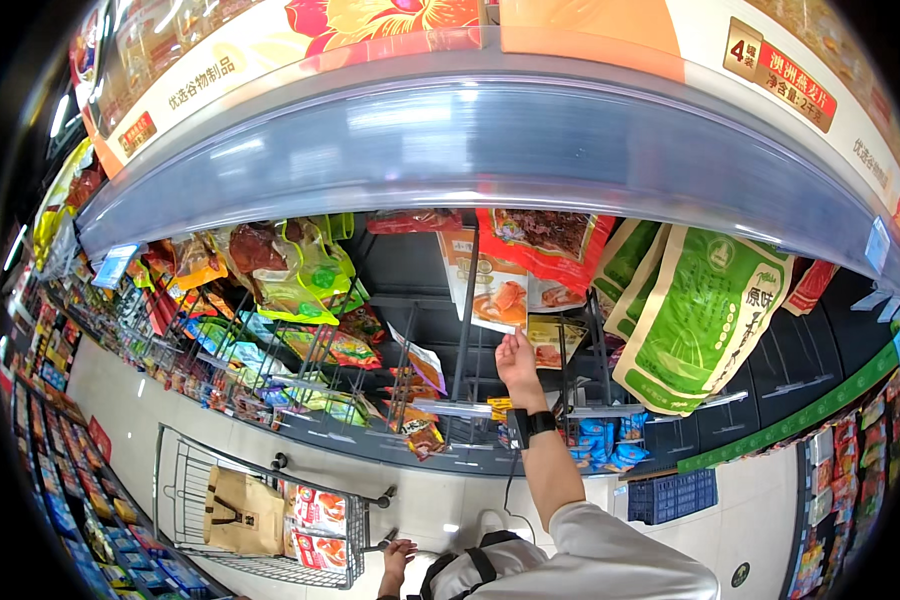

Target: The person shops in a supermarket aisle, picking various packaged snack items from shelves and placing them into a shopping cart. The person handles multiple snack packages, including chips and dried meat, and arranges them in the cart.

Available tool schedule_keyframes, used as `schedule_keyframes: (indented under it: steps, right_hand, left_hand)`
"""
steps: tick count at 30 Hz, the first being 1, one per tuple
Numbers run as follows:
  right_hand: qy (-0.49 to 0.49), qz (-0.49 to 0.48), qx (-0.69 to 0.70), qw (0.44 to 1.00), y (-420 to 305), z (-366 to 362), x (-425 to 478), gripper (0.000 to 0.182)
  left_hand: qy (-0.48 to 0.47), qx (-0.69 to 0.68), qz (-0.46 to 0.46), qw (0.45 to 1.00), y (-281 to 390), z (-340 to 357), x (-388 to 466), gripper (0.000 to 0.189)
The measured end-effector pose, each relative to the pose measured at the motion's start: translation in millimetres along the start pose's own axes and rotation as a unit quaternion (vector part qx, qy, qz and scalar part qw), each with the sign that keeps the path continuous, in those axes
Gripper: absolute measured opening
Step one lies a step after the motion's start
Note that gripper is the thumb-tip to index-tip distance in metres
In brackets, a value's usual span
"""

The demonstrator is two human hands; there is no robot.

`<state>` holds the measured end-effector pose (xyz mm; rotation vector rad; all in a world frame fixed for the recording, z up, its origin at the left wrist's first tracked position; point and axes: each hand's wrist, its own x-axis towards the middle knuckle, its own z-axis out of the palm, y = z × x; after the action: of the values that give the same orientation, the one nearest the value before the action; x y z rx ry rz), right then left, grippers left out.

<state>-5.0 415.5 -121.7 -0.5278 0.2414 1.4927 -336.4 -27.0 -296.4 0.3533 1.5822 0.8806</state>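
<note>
My right hand (517,364) reaches up to the hanging racks, its fingertips pinching the lower edge of a white-and-orange food pouch (495,296) with a picture of food on it. A wristband with a small black device (520,428) and a cable sits on that wrist. Just beside the hand hangs a yellowish pouch (556,343), and above it a red bag (544,244). Down by my body, my left hand (399,558) is loosely curled beside the shopping cart (259,559), with nothing visible in it. The cart carries a brown paper bag (244,510) and red-and-white packs (319,529).
A wide shelf edge (465,142) juts out above the racks, with large boxes (607,45) on top. Large green pouches (712,322) hang at the right; several snack bags (300,277) hang at the left. On the floor stands a blue crate (673,496). Metal hooks (465,330) project outward.
</note>
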Motion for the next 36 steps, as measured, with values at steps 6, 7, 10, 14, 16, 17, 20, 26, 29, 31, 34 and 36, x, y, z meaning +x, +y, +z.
schedule_keyframes:
  steps: [6,7,10,14,16,17,20,26,29,31,34,36]
  right_hand:
    - [-0.060,-0.057,-0.137,0.987,-13.0,-11.6,-57.4,0.012]
    - [-0.059,-0.058,-0.167,0.982,-14.0,-7.2,-71.9,0.012]
    - [-0.110,-0.064,-0.297,0.946,-16.0,-10.0,-104.6,0.008]
    - [-0.168,-0.078,-0.464,0.866,-16.3,-3.9,-160.5,0.014]
    - [-0.209,-0.059,-0.510,0.832,-21.7,-11.0,-178.6,0.014]
    - [-0.201,-0.052,-0.512,0.834,-20.9,-13.3,-189.6,0.014]
    - [-0.198,-0.029,-0.514,0.834,-14.4,-17.6,-226.6,0.012]
    - [-0.223,0.047,-0.522,0.822,-18.7,-33.4,-298.4,0.008]
    - [-0.245,0.040,-0.520,0.817,-15.4,-46.4,-314.5,0.009]
    - [-0.242,0.027,-0.521,0.818,-15.0,-52.9,-325.8,0.009]
    - [-0.206,0.026,-0.532,0.821,-10.6,-59.9,-335.5,0.009]
    - [-0.220,0.025,-0.536,0.815,0.9,-56.9,-346.7,0.009]
  left_hand:
    - [-0.012,0.007,-0.026,1.000,11.4,-4.9,8.5,0.011]
    - [-0.010,0.014,-0.025,1.000,13.0,-7.3,9.7,0.011]
    - [-0.017,0.026,0.001,1.000,22.6,-13.2,19.6,0.011]
    - [-0.062,0.023,0.058,0.996,46.4,-9.0,20.5,0.008]
    - [-0.086,0.052,0.075,0.992,67.3,-2.0,13.9,0.009]
    - [-0.099,0.050,0.094,0.989,73.2,-1.0,11.1,0.008]
    - [-0.139,0.053,0.159,0.976,94.6,2.4,1.0,0.007]
    - [-0.247,0.065,0.235,0.938,172.7,35.5,-59.0,0.025]
    - [-0.326,0.076,0.274,0.902,218.4,56.8,-94.2,0.037]
    - [-0.382,0.061,0.282,0.878,242.7,75.6,-109.1,0.044]
    - [-0.408,-0.011,0.276,0.870,254.4,99.2,-109.7,0.047]
    - [-0.396,-0.005,0.268,0.878,262.2,97.3,-113.8,0.045]
